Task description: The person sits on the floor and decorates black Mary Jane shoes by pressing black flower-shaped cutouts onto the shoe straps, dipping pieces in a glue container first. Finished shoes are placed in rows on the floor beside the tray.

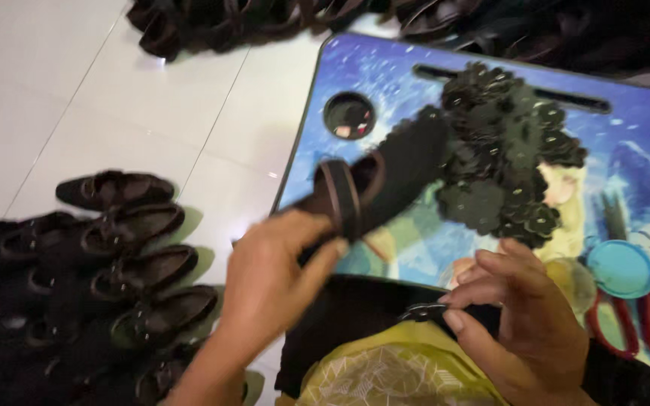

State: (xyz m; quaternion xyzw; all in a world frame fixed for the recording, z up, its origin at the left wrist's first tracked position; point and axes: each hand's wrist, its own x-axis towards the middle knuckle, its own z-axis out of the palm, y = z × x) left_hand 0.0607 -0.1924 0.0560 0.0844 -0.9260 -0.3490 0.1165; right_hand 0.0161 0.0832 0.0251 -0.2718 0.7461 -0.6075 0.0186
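Yellow cloth (385, 376) nearest me. Left hand (268, 282) grips a dark shoe (370, 188); right hand (524, 323) pinches a small metal buckle (423, 310), unattached, I judge; finished shoes (137, 248) lined up on the floor (114, 98).

Shoe rows (114, 263) laid on floor (77, 90), frame left. Low table (641, 128) at right; cutout pile (505, 150) on it, scissors (641, 316) lower right.
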